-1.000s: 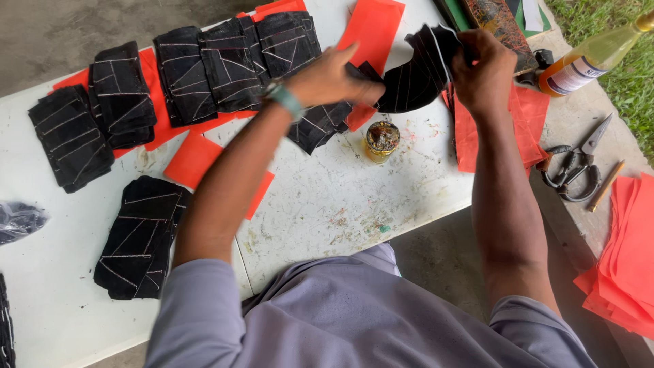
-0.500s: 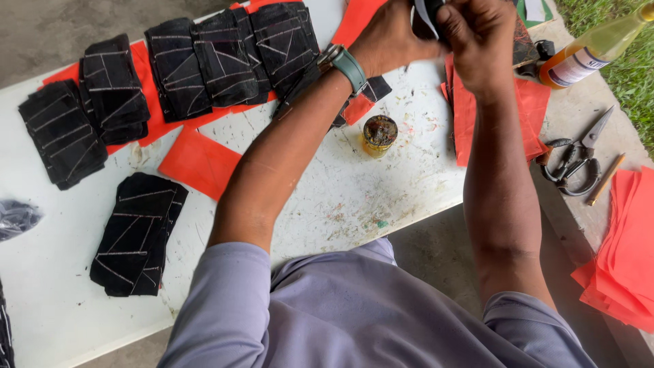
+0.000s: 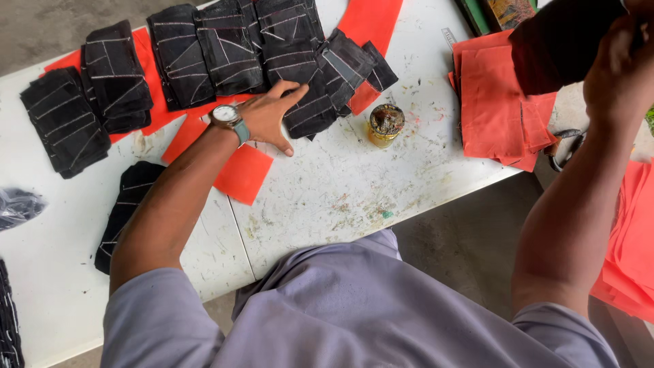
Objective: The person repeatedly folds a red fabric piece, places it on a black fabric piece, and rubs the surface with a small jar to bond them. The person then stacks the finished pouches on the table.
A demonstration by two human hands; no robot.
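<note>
- Left hand (image 3: 269,116): fingers spread flat, palm down, fingertips resting on the edge of a black stitched piece (image 3: 310,102) near the middle of the desk (image 3: 340,191). It grips nothing. A wristwatch (image 3: 226,117) sits on that wrist.
- Right hand (image 3: 616,65): raised at the upper right corner of the view, fingers curled closed around a dark fabric piece (image 3: 558,41) held above the desk's far end.
- The two hands are well apart.
- Black stitched pieces lie in overlapping rows (image 3: 204,51) across the top of the desk, partly on orange sheets (image 3: 242,174).
- A small glue jar (image 3: 385,124), open, stands just right of the left hand.
- A stack of orange sheets (image 3: 494,102) lies at the desk's right end, below the raised piece.
- Scissors (image 3: 565,146) partly show beside that stack.
</note>
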